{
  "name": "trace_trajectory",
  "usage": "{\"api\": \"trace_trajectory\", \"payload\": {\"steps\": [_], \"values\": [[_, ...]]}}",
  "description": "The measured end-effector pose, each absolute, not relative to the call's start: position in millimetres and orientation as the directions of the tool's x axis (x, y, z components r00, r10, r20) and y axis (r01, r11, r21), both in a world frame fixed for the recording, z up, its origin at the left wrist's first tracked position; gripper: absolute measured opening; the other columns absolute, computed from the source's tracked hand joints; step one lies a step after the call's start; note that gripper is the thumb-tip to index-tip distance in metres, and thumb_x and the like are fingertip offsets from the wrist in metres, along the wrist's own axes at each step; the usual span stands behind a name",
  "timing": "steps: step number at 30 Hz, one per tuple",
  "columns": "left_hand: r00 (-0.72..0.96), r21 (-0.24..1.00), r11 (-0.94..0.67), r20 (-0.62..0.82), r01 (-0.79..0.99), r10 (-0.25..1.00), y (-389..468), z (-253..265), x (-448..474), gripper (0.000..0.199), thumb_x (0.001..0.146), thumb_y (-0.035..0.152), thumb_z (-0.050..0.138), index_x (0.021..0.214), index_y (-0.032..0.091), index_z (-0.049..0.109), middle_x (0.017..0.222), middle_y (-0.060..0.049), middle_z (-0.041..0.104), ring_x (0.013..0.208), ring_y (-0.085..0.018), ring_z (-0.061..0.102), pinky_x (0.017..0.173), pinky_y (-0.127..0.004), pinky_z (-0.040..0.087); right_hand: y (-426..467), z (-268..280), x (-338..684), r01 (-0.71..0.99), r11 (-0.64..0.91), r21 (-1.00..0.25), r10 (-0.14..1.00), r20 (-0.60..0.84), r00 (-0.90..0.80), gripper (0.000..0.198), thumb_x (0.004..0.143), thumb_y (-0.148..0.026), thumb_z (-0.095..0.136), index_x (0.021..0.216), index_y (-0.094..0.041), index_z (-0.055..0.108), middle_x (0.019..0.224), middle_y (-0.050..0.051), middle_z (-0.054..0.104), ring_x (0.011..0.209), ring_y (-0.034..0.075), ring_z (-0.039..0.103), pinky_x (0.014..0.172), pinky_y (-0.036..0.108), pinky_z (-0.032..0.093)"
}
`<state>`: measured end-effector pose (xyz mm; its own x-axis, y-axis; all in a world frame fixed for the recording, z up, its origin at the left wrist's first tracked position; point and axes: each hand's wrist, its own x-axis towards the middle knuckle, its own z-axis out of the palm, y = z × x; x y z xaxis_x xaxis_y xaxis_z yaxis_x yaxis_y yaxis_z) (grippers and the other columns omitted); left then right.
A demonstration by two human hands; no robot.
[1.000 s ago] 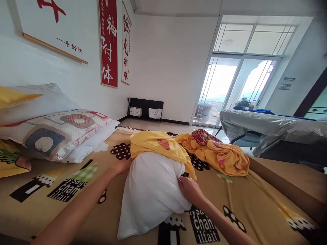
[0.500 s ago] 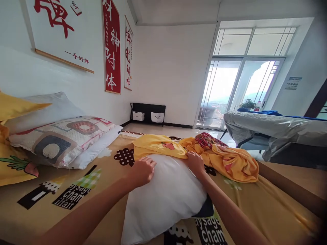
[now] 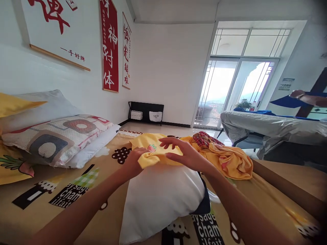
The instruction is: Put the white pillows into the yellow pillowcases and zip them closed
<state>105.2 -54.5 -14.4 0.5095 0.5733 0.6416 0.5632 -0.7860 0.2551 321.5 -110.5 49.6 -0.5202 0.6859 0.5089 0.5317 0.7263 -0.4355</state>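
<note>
A white pillow [image 3: 158,204] lies on the patterned bed sheet in front of me, its far end inside a yellow pillowcase [image 3: 143,137] printed with fruit. My left hand [image 3: 135,159] is closed on the pillowcase's near edge, where the fabric is folded and bunched. Just above the case, my right hand [image 3: 185,154] hovers with fingers apart, holding nothing. A dark blue piece [image 3: 204,200] shows under the pillow's right side.
Left are a patterned pillow [image 3: 58,139] and more yellow bedding [image 3: 15,166]. A crumpled yellow cloth heap [image 3: 230,160] with red plaid fabric [image 3: 204,139] lies right. Beyond the bed stands a plastic-covered table [image 3: 270,122]; another person's hand [image 3: 297,94] holds blue cloth there.
My right hand has let go of the pillowcase edge and moved left with fingers spread. My left hand now grips a fold of the case. Another person's hand has come into view at right.
</note>
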Motion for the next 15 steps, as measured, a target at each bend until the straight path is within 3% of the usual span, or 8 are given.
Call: {"api": "trace_trajectory", "payload": {"steps": [3,6,11,15], "values": [[0.653,0.244,-0.831,0.524,0.5,0.546,-64.8,-36.0,61.2,0.019,0.082,0.033,0.055,0.08,0.018,0.066,0.079,-0.005,0.066,0.074,-0.016,0.059,0.072,-0.027,0.044,-95.2,14.0,379.8,0.726,0.578,-0.373,0.814,0.323,-0.482,0.065,0.079,-0.038,0.058,0.14,-0.023,0.04,0.141,0.011,0.045,0.122,0.023,0.046,0.101,0.04,0.036],[0.702,0.228,-0.824,0.437,0.519,0.563,-73.8,-61.6,31.6,0.021,0.084,0.032,0.052,0.074,0.018,0.064,0.077,-0.004,0.063,0.073,-0.015,0.057,0.069,-0.024,0.042,-77.7,-38.2,424.0,0.923,0.355,-0.147,0.92,0.231,-0.317,0.07,0.075,-0.027,0.056,0.142,-0.022,0.037,0.146,0.011,0.038,0.133,0.026,0.033,0.109,0.046,0.024],[0.674,0.224,-0.83,0.496,0.51,0.548,-83.7,-77.0,35.6,0.024,0.085,0.029,0.047,0.068,0.017,0.059,0.075,-0.004,0.06,0.07,-0.014,0.054,0.066,-0.023,0.041,-57.0,-80.8,434.1,0.997,0.048,0.054,0.916,0.397,-0.065,0.052,0.085,-0.035,0.046,0.135,-0.02,0.046,0.134,0.011,0.052,0.122,0.024,0.045,0.102,0.042,0.029],[0.522,0.266,-0.819,0.661,0.509,0.539,-86.6,-62.6,53.9,0.036,0.091,0.031,0.035,0.062,0.017,0.051,0.07,-0.004,0.057,0.066,-0.014,0.052,0.064,-0.025,0.041,-43.8,-79.6,417.2,0.992,-0.073,0.099,0.881,0.473,0.018,0.043,0.085,-0.033,0.048,0.124,-0.018,0.054,0.121,0.012,0.06,0.112,0.027,0.051,0.092,0.041,0.033]]}}
